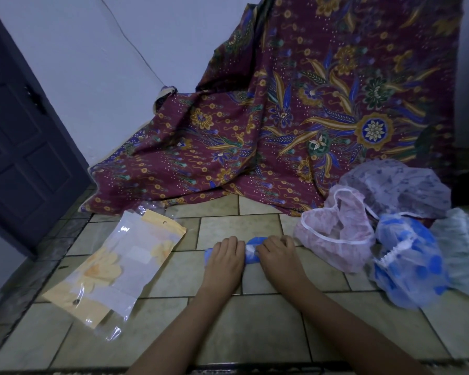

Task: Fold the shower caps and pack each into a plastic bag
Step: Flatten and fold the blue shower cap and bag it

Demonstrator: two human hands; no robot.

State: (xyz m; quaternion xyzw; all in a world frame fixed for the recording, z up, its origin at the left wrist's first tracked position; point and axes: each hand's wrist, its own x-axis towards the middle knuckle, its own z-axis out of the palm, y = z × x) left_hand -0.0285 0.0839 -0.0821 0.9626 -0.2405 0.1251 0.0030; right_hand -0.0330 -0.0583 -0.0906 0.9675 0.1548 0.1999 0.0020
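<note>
We're in a home: beige tiled floor [222,228], a dark panelled door [25,147], and a maroon batik cloth [295,112] draped down the wall.

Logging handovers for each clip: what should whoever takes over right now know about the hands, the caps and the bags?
Hands: left hand and right hand both grip the blue cap, part-folded on the tiled floor.
The plastic bags lie flat at left, none visibly filled.
Waiting at right, unfolded: pink cap, lilac cap, blue-spotted cap, pale green cap.
Left to do: finish this fold, bag it, then the other four.
</note>
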